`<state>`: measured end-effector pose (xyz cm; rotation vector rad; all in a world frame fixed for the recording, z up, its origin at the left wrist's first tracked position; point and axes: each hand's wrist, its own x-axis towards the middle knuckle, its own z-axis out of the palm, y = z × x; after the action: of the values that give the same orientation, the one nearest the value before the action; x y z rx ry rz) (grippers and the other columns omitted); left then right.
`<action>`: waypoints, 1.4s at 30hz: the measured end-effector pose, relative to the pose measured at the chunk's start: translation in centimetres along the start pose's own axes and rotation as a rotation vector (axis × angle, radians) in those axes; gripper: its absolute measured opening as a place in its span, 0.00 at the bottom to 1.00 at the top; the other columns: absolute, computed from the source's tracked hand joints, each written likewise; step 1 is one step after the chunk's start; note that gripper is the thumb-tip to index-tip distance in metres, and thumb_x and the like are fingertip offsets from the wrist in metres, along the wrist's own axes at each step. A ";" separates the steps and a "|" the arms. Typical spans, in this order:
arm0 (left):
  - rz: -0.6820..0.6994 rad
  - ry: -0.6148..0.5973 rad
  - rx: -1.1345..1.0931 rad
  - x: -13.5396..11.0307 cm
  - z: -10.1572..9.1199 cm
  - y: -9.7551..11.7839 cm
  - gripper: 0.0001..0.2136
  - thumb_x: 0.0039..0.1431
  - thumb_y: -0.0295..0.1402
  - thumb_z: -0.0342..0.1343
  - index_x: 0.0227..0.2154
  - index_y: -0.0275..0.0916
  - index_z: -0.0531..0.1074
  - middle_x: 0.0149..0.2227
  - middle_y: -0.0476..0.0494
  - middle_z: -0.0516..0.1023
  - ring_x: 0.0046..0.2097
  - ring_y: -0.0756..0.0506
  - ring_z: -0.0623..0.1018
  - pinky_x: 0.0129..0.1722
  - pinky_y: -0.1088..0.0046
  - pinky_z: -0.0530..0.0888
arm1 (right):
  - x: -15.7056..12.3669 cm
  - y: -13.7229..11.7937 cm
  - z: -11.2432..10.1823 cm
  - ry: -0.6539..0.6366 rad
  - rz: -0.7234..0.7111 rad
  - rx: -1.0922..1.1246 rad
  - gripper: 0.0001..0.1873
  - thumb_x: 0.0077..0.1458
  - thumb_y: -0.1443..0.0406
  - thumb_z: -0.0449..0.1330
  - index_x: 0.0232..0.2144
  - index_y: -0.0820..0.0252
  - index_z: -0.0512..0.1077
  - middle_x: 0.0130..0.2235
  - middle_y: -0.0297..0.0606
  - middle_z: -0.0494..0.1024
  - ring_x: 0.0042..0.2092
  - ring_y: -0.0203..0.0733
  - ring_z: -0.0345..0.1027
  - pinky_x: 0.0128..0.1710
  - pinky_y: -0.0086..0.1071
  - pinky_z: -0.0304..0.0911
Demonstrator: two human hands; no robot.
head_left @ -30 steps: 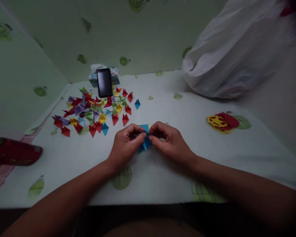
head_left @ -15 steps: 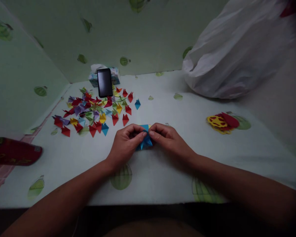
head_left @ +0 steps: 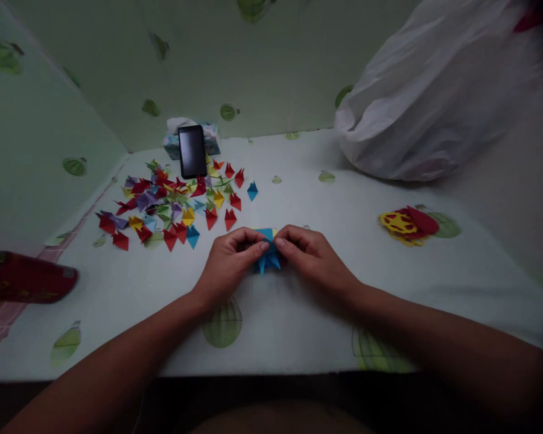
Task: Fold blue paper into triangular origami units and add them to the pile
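Observation:
Between my two hands is a small blue folded paper piece [head_left: 268, 261], with two pointed tips facing me. My left hand [head_left: 236, 256] pinches its left side between thumb and fingers. On the other side, my right hand [head_left: 306, 253] pinches it too, thumb close to the left thumb. Under the fingers lies more blue square paper [head_left: 265, 234], with a yellowish edge showing. Part of the folded piece is covered by my fingertips. To the left spreads a pile of small folded paper cranes [head_left: 176, 202] in red, purple, green, yellow and blue.
A dark phone [head_left: 192, 152] leans on a tissue box [head_left: 212, 138] behind the pile. At the back right sits a large white plastic bag [head_left: 416, 108]. Yellow and red cut-out shapes [head_left: 400, 224] lie at right; a red can-like container [head_left: 31, 278] is at far left.
The folded blue piece has turned slightly, its tips shifting a little to the right and spreading more visibly. Both hands keep their pinch almost in place.

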<state>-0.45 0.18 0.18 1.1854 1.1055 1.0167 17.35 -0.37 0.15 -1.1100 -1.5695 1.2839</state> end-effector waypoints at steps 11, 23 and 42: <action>0.070 0.027 0.095 -0.1 -0.1 0.2 0.08 0.50 0.36 0.68 0.30 0.36 0.79 0.26 0.50 0.75 0.28 0.53 0.70 0.28 0.76 0.66 | 0.1 1.2 0.3 -0.091 0.172 0.393 0.15 0.59 0.55 0.64 0.30 0.61 0.71 0.25 0.33 0.73 0.28 0.33 0.65 0.33 0.29 0.61; 0.104 0.037 0.158 -0.1 -0.2 0.2 0.08 0.50 0.35 0.67 0.30 0.36 0.78 0.27 0.49 0.76 0.28 0.51 0.71 0.29 0.75 0.67 | 0.2 0.8 0.2 -0.104 0.203 0.413 0.18 0.54 0.53 0.68 0.31 0.61 0.70 0.26 0.32 0.73 0.29 0.34 0.66 0.33 0.30 0.62; 0.141 -0.022 0.235 -0.4 -0.2 0.6 0.09 0.58 0.37 0.63 0.30 0.36 0.78 0.25 0.49 0.74 0.27 0.52 0.68 0.27 0.76 0.65 | 0.4 0.3 0.0 -0.102 0.112 0.113 0.19 0.55 0.52 0.65 0.25 0.60 0.67 0.25 0.31 0.67 0.29 0.33 0.59 0.30 0.29 0.54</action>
<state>-0.78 -0.14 0.78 1.4764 1.1599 0.9972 17.33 0.02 -0.15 -1.0894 -1.5055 1.5060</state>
